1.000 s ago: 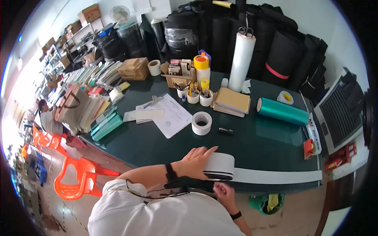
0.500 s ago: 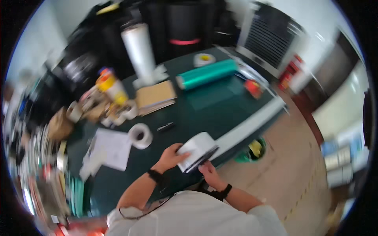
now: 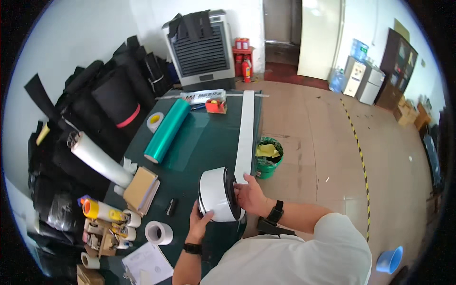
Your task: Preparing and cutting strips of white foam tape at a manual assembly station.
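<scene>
A wide roll of white strip (image 3: 214,194) with a black flange (image 3: 230,187) on its right side is held upright over the near right part of the dark green table. My left hand (image 3: 198,223) is closed on the roll's left side, thumb on the white face. At the other side, my right hand (image 3: 252,195) has its fingers at the roll's centre, with the thumb pointing up; its fingertips are partly hidden. From behind the roll a long white strip (image 3: 245,133) lies flat along the table's right edge to the far end.
Left of the roll are a black stapler-like object (image 3: 171,207), a small white roll (image 3: 159,232), papers (image 3: 148,263) and brown pads (image 3: 142,186). Farther off lies a green film roll (image 3: 168,129). A green bin (image 3: 270,168) stands on the floor beside the table's right edge.
My view has swung right, toward the far end of the table and the doorway. The white roll stays in both hands and now appears more upright.
</scene>
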A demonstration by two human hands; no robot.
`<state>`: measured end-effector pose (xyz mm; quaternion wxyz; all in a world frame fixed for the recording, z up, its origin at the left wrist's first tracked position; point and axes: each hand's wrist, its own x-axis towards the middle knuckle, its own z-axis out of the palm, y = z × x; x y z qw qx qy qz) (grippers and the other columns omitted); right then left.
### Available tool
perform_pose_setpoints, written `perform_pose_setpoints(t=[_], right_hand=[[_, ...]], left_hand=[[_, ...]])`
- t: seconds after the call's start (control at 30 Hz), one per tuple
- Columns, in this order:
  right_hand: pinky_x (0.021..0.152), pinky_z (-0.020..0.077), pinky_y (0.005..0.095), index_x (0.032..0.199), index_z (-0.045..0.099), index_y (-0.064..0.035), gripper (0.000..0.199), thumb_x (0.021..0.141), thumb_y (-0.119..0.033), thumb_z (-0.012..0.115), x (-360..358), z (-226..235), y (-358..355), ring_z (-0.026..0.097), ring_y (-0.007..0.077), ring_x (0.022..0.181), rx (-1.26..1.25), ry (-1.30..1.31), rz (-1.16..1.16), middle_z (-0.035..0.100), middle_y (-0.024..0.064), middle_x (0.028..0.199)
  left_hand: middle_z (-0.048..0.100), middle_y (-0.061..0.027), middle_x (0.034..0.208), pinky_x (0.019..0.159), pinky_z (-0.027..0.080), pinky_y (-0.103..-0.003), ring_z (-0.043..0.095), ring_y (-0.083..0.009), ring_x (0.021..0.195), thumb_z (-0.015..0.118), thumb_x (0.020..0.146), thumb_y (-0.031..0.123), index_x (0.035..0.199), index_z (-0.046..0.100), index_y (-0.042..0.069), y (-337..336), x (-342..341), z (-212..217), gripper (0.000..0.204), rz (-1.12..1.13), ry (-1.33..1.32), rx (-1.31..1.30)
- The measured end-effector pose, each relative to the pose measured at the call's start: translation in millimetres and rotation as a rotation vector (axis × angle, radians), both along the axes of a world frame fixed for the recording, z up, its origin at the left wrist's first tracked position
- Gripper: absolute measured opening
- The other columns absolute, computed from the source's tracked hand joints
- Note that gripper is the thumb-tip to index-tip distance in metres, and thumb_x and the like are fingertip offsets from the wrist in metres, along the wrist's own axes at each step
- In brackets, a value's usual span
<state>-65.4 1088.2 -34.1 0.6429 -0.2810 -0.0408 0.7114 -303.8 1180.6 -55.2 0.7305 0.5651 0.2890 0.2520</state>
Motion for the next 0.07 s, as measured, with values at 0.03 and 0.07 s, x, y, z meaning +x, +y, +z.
perform_pose_setpoints(t=[0.03, 0.07], right_hand=[[0.082, 0.0473, 0.0311, 0.110, 0.059, -0.0121, 0.052, 0.090, -0.060, 0.056, 2.6, -2.2, -2.6, 0.063, 0.0188, 0.091, -0.006, -0.011, -0.004, 0.068, 0.0031, 0.101], [0.099, 0.0435, 0.0354, 0.135, 0.051, -0.0103, 0.071, 0.089, -0.065, 0.054, -3.9, 12.6, -6.3, 0.058, 0.0218, 0.111, -0.016, -0.149, -0.033, 0.063, 0.0085, 0.122]], left_hand=[[0.037, -0.0125, 0.152, 0.116, 0.026, -0.034, 0.036, -0.0207, 0.138, 0.078, 0.085, 0.029, 0.157, 0.015, 0.003, 0.4, 8.3, -3.7, 0.099, 0.045, 0.057, -0.060], [0.030, -0.0134, 0.158, 0.118, 0.021, -0.034, 0.031, -0.0207, 0.143, 0.078, 0.085, 0.032, 0.158, 0.009, 0.004, 1.5, 19.9, -5.8, 0.105, 0.095, 0.111, -0.118]])
